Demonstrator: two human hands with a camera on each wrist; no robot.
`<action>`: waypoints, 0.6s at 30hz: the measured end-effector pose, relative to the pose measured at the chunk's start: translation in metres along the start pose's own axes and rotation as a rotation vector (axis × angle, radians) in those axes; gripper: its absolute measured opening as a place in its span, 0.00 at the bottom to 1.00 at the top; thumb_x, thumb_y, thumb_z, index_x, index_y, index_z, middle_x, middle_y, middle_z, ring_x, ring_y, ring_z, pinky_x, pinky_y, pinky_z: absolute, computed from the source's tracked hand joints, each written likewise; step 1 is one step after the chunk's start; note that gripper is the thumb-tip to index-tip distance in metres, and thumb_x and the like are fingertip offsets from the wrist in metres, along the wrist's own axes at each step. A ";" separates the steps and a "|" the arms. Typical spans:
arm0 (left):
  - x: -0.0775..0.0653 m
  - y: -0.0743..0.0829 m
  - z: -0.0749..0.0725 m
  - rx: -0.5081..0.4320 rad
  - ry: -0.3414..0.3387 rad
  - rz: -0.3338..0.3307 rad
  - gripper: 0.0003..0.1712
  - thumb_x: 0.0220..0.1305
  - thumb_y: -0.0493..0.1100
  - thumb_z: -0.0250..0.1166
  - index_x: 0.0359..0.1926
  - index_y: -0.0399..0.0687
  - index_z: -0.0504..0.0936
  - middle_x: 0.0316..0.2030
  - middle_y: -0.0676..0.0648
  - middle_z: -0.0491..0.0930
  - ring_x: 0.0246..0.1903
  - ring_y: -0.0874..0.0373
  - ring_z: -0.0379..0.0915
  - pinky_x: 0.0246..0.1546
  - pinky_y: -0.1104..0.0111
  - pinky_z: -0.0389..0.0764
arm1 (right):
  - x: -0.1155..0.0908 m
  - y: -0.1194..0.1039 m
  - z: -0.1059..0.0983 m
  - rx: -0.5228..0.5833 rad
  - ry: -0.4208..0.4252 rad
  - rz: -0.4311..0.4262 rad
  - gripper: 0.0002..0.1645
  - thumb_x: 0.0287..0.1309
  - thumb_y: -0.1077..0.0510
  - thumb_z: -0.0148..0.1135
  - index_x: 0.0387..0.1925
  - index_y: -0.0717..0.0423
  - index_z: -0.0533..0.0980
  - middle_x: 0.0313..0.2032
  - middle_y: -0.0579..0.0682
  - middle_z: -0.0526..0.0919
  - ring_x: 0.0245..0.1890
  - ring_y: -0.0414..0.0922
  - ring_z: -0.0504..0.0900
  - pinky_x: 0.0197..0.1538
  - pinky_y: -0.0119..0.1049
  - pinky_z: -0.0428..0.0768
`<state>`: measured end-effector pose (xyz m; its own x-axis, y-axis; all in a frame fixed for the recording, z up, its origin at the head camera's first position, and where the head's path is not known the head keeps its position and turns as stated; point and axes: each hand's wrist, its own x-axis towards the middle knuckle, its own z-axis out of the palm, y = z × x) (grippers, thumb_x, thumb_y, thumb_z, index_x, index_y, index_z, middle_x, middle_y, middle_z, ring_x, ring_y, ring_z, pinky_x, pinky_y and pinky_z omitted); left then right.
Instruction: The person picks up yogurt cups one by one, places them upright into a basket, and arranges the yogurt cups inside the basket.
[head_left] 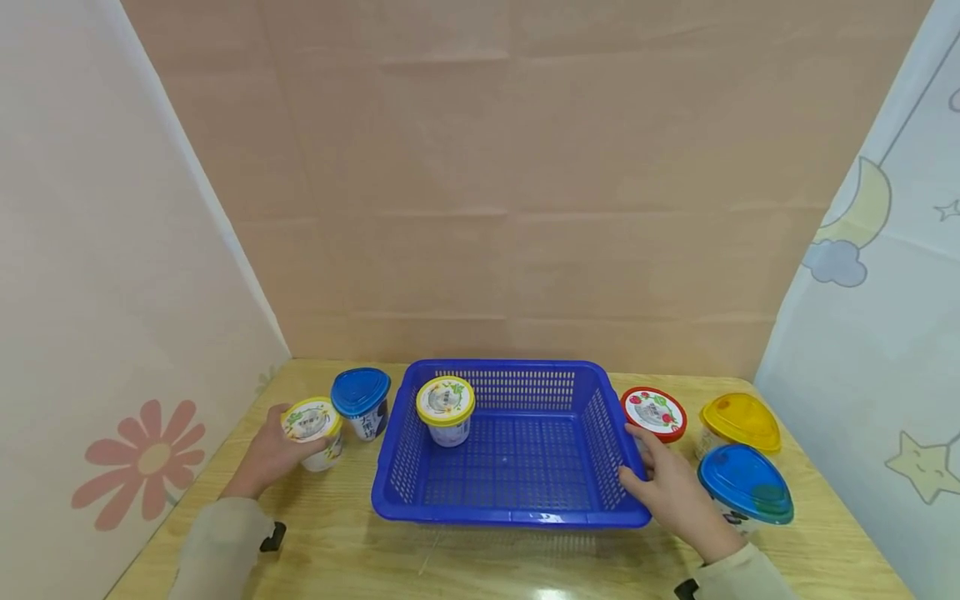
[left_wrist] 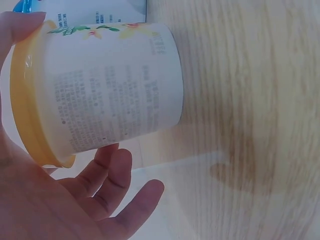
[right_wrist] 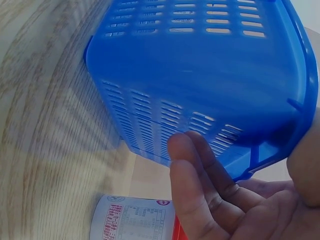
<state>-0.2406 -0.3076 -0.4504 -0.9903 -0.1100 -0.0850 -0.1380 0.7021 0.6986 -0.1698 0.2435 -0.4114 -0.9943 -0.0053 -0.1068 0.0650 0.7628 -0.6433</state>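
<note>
My left hand (head_left: 272,450) grips a white yogurt cup (head_left: 324,456) with a yellow-rimmed lid, left of the basket. In the left wrist view the thumb lies at the lid's edge and the fingers reach round the far side of the cup (left_wrist: 110,95). With my right hand (head_left: 670,492) I hold the right rim of a blue plastic basket (head_left: 525,518). Seen from the right wrist, the fingers lie along the outside of the basket wall (right_wrist: 210,65). Inside the basket, at its left, stands another yellow-lidded cup (head_left: 447,429).
A blue-lidded cup (head_left: 362,392) stands between my left hand and the basket. To the right of the basket are a red-lidded cup (head_left: 654,412), a yellow-lidded tub (head_left: 741,421) and a blue-lidded tub (head_left: 746,483). Hung sheets border the wooden table (head_left: 352,550) at the back and both sides.
</note>
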 end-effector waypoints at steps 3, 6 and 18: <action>0.001 0.000 0.000 0.004 -0.001 0.009 0.68 0.55 0.65 0.72 0.73 0.28 0.41 0.62 0.23 0.64 0.57 0.31 0.66 0.57 0.38 0.71 | -0.001 0.000 0.000 0.003 0.003 0.000 0.45 0.63 0.52 0.63 0.75 0.61 0.55 0.61 0.73 0.74 0.54 0.65 0.80 0.46 0.54 0.84; -0.001 0.000 -0.001 0.008 -0.002 0.011 0.68 0.55 0.65 0.72 0.73 0.29 0.41 0.62 0.23 0.64 0.57 0.31 0.67 0.57 0.38 0.72 | -0.001 0.000 -0.001 0.004 0.004 -0.006 0.45 0.64 0.52 0.63 0.75 0.61 0.55 0.61 0.73 0.74 0.55 0.65 0.80 0.47 0.54 0.84; 0.001 -0.001 0.000 -0.033 -0.025 -0.004 0.69 0.56 0.64 0.72 0.74 0.29 0.38 0.63 0.23 0.62 0.60 0.31 0.65 0.59 0.38 0.69 | 0.000 0.000 0.000 0.016 0.011 -0.018 0.44 0.62 0.54 0.63 0.74 0.63 0.56 0.58 0.74 0.76 0.52 0.65 0.82 0.43 0.53 0.85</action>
<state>-0.2414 -0.3082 -0.4508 -0.9899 -0.0951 -0.1050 -0.1416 0.6781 0.7212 -0.1694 0.2437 -0.4113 -0.9961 -0.0121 -0.0869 0.0481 0.7525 -0.6568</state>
